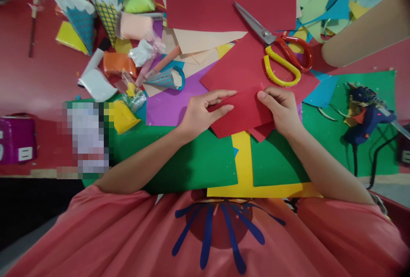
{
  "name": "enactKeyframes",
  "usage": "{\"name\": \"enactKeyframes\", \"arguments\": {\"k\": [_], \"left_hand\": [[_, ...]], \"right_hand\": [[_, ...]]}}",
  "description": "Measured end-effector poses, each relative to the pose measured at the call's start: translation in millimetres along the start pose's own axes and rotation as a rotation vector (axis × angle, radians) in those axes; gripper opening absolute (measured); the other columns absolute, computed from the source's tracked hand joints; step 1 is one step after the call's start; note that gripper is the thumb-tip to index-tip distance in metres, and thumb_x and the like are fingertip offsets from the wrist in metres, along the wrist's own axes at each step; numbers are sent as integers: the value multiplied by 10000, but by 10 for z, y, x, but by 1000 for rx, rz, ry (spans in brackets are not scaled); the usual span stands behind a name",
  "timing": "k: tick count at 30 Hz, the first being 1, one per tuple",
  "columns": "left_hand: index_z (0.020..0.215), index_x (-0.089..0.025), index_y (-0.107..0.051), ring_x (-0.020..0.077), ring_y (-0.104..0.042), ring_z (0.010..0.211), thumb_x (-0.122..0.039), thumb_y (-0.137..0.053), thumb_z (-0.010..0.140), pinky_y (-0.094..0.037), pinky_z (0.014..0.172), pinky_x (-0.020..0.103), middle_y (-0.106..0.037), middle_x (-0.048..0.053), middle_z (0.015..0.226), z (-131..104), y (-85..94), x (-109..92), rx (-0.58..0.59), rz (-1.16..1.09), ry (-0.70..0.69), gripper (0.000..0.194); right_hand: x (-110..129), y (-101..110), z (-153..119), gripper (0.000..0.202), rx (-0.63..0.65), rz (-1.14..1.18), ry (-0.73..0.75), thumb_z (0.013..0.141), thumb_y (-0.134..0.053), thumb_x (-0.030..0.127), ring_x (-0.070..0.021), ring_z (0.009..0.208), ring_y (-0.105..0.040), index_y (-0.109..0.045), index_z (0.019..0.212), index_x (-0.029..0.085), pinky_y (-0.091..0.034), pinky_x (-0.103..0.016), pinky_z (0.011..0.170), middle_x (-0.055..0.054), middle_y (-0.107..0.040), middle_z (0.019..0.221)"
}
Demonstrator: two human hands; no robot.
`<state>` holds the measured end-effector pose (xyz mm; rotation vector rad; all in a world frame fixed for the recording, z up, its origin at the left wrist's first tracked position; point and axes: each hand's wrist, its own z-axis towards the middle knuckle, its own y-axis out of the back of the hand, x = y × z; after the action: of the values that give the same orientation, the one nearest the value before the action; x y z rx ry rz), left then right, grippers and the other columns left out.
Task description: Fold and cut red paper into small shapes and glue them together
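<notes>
Between my hands is a piece of red craft sheet (pixel 245 112), tilted above the green sheets on the table. My left hand (pixel 205 112) grips its left edge, thumb on the near face and fingers behind. At its upper right corner, my right hand (pixel 283 108) pinches it between thumb and bent fingers. Another red corner (pixel 262 132) pokes out below it; whether the two are joined I cannot tell. Just beyond my right hand lie scissors (pixel 265 33) with one red and one yellow handle, resting on larger red sheets (pixel 237 61).
A blue glue gun (pixel 363 127) with a small red light rests at right on a green sheet (pixel 384 87). A beige roll (pixel 361 33) lies behind it. Patterned paper cones (pixel 78 18), clay packets (pixel 118 63) and a small cone (pixel 163 79) crowd the left. Paper scraps (pixel 329 4) heap far right.
</notes>
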<state>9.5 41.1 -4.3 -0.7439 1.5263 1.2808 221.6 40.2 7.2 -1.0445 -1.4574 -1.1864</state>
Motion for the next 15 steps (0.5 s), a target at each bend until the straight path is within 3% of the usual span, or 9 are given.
{"name": "enactKeyframes", "arguments": {"k": [15], "left_hand": [[1058,-203,-718,170,-702,997,-328,-684,809,-580,885,299,-747,40,1088,16,-11,-8,-6,-108,44,279]], "right_hand": [[29,-55,-20,543,-91,-65,63,796,-597,604,-52,509,-250,-380,539,178,-204,-235,473,42,-267,550]]}}
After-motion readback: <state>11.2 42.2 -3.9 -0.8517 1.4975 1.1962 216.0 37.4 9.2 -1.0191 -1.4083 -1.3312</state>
